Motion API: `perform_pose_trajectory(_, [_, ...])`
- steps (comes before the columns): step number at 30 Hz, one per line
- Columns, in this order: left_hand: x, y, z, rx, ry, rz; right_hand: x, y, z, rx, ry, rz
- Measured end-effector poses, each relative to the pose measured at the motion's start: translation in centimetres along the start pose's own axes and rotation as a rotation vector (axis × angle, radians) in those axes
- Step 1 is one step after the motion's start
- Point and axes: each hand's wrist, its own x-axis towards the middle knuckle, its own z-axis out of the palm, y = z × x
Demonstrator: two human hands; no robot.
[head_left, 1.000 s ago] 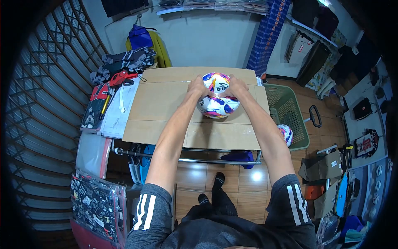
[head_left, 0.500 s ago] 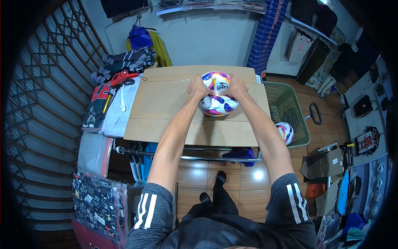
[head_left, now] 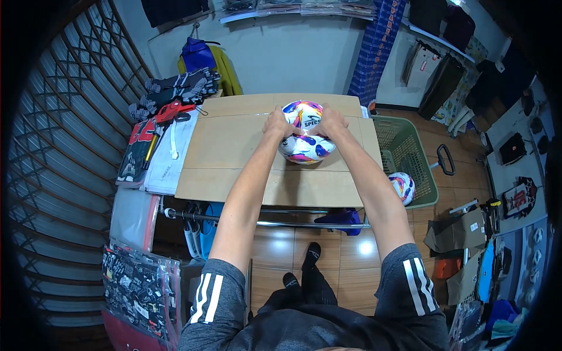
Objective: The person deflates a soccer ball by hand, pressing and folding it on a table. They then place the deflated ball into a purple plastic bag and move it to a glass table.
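Both hands are on a white football (head_left: 307, 149) with pink, purple, yellow and blue patches and the word SPECS. It is over the brown cardboard (head_left: 234, 140) on the table. My left hand (head_left: 276, 123) grips its left side, and my right hand (head_left: 332, 121) holds the opposite side. The thumbs reach inward across the middle of the football, nearly meeting. My other fingers curl along its far sides and are partly hidden.
A green plastic basket (head_left: 420, 158) stands right of the table, with a similar football (head_left: 404, 186) in it. Folded clothes (head_left: 181, 85), a red-handled tool (head_left: 172, 110) and white packets (head_left: 170, 161) lie at the left. A metal rail (head_left: 275, 223) runs below the table's near edge.
The football and both hands have shifted very slightly to the left. My grip looks the same, and the things around are unchanged.
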Motion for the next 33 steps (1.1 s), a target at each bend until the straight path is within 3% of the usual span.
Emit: perform_pose_trajectory(33, [1.3,-0.6,0.6,-0.093,-0.013,-0.025,1.0,-0.6,0.3,-0.031,0.002,0.021])
